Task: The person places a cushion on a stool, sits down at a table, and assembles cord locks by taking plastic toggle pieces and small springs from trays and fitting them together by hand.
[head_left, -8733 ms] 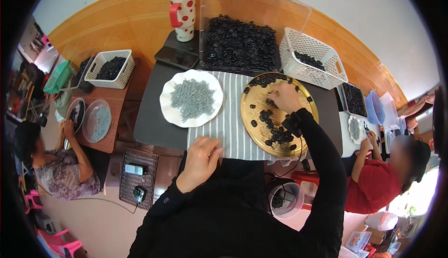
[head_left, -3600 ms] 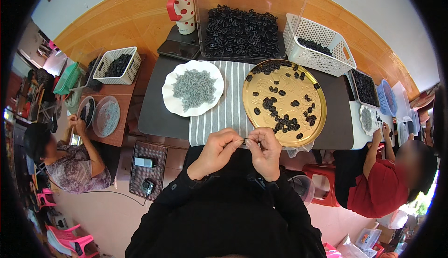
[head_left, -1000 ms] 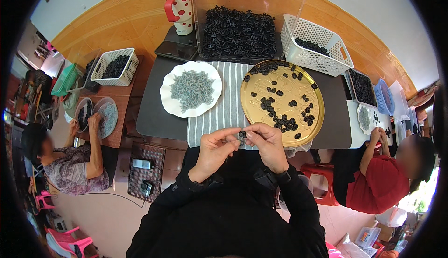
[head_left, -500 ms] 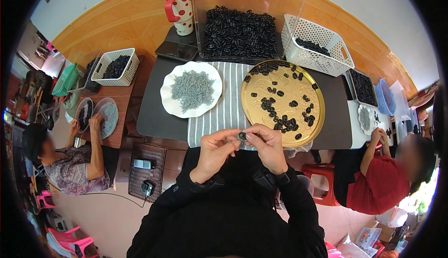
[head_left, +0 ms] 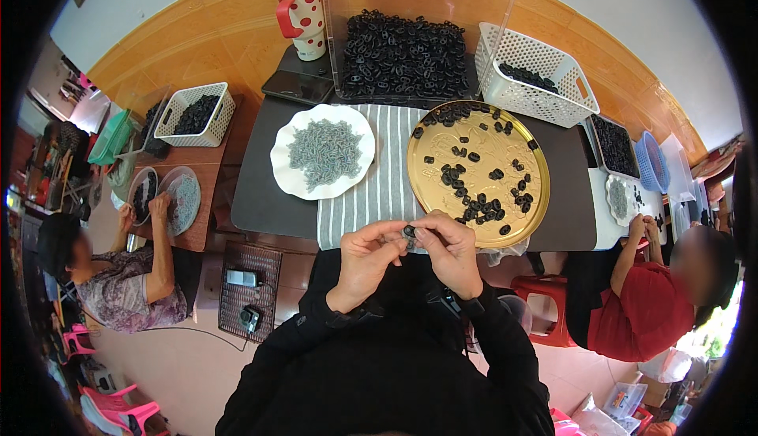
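Observation:
Between the fingertips of both hands, over the table's near edge, is a small black plastic piece [head_left: 409, 232], rounded like a cord lock part. My left hand [head_left: 362, 261] pinches it from the left with thumb and forefinger. From the other side my right hand [head_left: 450, 253] grips it the same way. Fingers hide much of it. A gold round tray [head_left: 493, 160] with several loose black pieces lies just beyond my right hand. Beyond my left hand stands a white scalloped plate [head_left: 280, 160] heaped with tiny grey spring-like parts [head_left: 325, 153].
A clear bin of black parts [head_left: 407, 57] stands at the back, beside a white perforated basket [head_left: 537, 93]. A spotted tumbler [head_left: 302, 18] and a phone [head_left: 298, 86] are at the back left. A striped cloth [head_left: 391, 164] lies beneath. People sit working at both sides.
The black piece has turned a little between my fingertips, and both hands have shifted very slightly. Tray and plate stay where they were.

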Motion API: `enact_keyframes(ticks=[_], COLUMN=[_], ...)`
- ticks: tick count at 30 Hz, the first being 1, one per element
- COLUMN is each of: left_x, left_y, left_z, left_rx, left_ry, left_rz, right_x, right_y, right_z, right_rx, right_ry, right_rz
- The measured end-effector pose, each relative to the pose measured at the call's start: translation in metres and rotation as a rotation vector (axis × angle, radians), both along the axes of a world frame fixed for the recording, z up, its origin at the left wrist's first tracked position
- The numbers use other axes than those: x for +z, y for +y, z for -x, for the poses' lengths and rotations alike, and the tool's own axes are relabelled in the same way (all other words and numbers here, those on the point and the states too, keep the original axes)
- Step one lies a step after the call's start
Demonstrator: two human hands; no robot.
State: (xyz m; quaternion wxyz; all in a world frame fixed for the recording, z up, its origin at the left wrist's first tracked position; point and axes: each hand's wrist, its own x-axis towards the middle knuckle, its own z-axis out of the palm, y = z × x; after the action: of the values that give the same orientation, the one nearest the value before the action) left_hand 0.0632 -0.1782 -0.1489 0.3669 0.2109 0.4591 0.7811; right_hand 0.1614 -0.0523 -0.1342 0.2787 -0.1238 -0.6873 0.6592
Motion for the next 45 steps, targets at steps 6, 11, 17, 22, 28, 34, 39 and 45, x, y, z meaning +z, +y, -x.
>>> enact_keyframes(ticks=[6, 11, 17, 22, 28, 34, 39, 45], left_x=[0.003, 0.003, 0.002, 0.002, 0.0, 0.0, 0.005, 0.0], left_y=[0.0, 0.001, 0.0, -0.001, 0.0, -0.001, -0.001, -0.001], left_z=[-0.001, 0.0, 0.001, 0.0, 0.002, 0.001, 0.002, 0.0], left_rx=[0.001, -0.005, 0.001, 0.002, -0.008, -0.014, -0.035, -0.024], left_ry=[0.017, -0.012, -0.014, -0.019, -0.009, 0.008, 0.043, -0.002], left_rz=[0.014, 0.02, 0.028, 0.029, -0.002, -0.04, -0.033, -0.037], right_x=[0.001, 0.002, 0.003, 0.001, 0.001, -0.008, -0.01, -0.003], right_y=[0.004, 0.001, 0.001, 0.001, -0.002, -0.003, -0.006, -0.005], right_z=[-0.002, -0.002, -0.001, -0.002, -0.003, -0.005, -0.006, -0.007], right_rx=[0.039, -0.001, 0.025, 0.042, 0.075, 0.062, 0.033, 0.017], right_ry=[-0.04, 0.008, 0.0, -0.015, 0.004, 0.056, 0.071, 0.06], right_rz=[0.157, 0.029, 0.002, 0.08, 0.146, 0.056, 0.091, 0.069])
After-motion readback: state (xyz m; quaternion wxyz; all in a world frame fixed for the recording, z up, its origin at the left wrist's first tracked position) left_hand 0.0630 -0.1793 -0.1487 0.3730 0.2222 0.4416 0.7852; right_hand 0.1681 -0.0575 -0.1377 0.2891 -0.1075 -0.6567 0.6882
